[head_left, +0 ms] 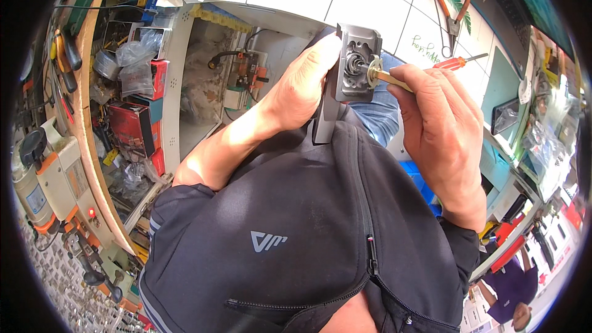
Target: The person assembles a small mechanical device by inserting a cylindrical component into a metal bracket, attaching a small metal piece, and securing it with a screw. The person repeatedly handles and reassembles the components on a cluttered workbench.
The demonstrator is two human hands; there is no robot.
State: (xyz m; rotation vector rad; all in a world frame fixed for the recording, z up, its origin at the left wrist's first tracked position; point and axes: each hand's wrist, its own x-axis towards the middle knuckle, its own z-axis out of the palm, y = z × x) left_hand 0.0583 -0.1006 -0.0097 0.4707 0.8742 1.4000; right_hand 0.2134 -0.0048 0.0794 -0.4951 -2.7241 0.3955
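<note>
My left hand point(299, 83) is wrapped round a dark grey metal housing point(340, 102), held upright in front of my chest. Its open face, turned to the right, shows a coiled spring point(354, 63) round a centre post and several small recesses. Between the thumb and fingers of my right hand point(441, 117) is a slim brass-coloured bar point(394, 80). The bar's far end meets a pale brass ring-like plate point(374, 71) right beside the spring. Whether bar and plate are one piece I cannot tell.
A white tiled worktop point(370, 0) lies ahead, with orange-handled pliers point(455, 24) and a red screwdriver point(451, 63). Shelves with bagged parts and a red box point(132, 126) stand at left, near a machine point(55, 176). Another person point(510, 287) is at lower right.
</note>
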